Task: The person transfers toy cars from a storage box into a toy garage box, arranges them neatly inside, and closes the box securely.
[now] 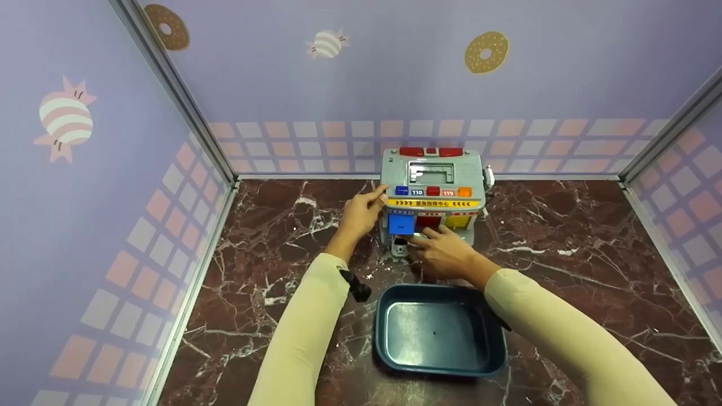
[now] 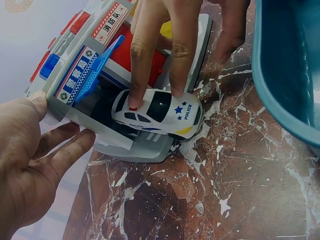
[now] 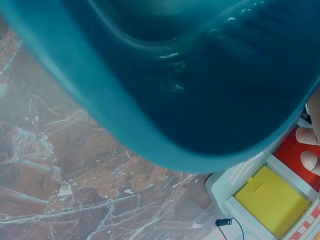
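A toy emergency station (image 1: 474, 169) with a grey body stands against the back wall. Its blue flap (image 1: 401, 224) is raised at the left bay. A white toy police car (image 2: 170, 112) sits half in that bay, its nose outward on the grey ramp. My left hand (image 1: 361, 214) rests its fingertips against the station's left side. My right hand (image 1: 445, 254) reaches in from the right; in the left wrist view two extended fingers (image 2: 145, 55) press on the car's roof and windshield area. Only the right fingertips (image 3: 307, 137) show in the right wrist view, by the red door.
A dark teal plastic basin (image 1: 383, 338) sits in front of the station, under the right forearm. The yellow door (image 3: 272, 200) is shut beside the red door (image 3: 292, 150). Marbled tabletop (image 1: 271, 254) surrounds them, bounded by purple panels (image 1: 395, 84).
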Action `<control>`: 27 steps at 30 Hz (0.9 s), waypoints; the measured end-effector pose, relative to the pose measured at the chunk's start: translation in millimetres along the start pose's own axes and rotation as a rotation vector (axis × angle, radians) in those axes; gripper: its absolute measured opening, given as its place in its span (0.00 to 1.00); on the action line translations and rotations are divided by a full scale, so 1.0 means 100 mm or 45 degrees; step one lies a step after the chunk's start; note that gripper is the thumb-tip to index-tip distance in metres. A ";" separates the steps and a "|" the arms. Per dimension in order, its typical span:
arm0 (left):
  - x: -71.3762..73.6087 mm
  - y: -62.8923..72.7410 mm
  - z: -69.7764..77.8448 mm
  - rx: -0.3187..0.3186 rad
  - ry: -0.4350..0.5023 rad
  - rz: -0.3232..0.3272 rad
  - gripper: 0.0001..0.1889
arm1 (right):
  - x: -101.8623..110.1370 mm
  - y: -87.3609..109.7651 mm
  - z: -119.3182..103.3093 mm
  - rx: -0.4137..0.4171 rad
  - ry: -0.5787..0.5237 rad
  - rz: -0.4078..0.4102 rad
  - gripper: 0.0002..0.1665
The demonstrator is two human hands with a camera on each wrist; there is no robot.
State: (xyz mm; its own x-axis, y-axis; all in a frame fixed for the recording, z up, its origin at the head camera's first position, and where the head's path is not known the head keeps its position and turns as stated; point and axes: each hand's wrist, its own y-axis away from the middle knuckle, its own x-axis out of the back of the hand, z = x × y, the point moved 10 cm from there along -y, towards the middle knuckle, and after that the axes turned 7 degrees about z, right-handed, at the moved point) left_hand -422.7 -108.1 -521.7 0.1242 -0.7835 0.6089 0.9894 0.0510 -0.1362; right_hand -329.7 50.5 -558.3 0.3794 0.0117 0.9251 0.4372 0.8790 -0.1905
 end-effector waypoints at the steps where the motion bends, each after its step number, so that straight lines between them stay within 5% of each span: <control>1: 0.00 0.00 0.00 0.002 0.000 -0.003 0.21 | -0.01 0.00 0.01 -0.010 -0.003 -0.009 0.27; 11: 0.00 -0.01 0.02 0.008 -0.006 -0.030 0.22 | -0.07 0.00 0.11 -0.038 0.027 -0.134 0.32; 27: 0.02 0.01 0.03 -0.018 -0.013 -0.004 0.22 | -0.12 -0.02 0.20 -0.158 -0.083 -0.161 0.35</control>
State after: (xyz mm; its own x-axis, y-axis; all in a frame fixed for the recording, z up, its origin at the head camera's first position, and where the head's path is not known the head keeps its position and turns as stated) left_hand -421.1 -107.4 -518.5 0.1215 -0.7774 0.6172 0.9886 0.0394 -0.1450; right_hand -351.7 58.6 -562.6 0.2629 -0.0608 0.9629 0.5772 0.8096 -0.1064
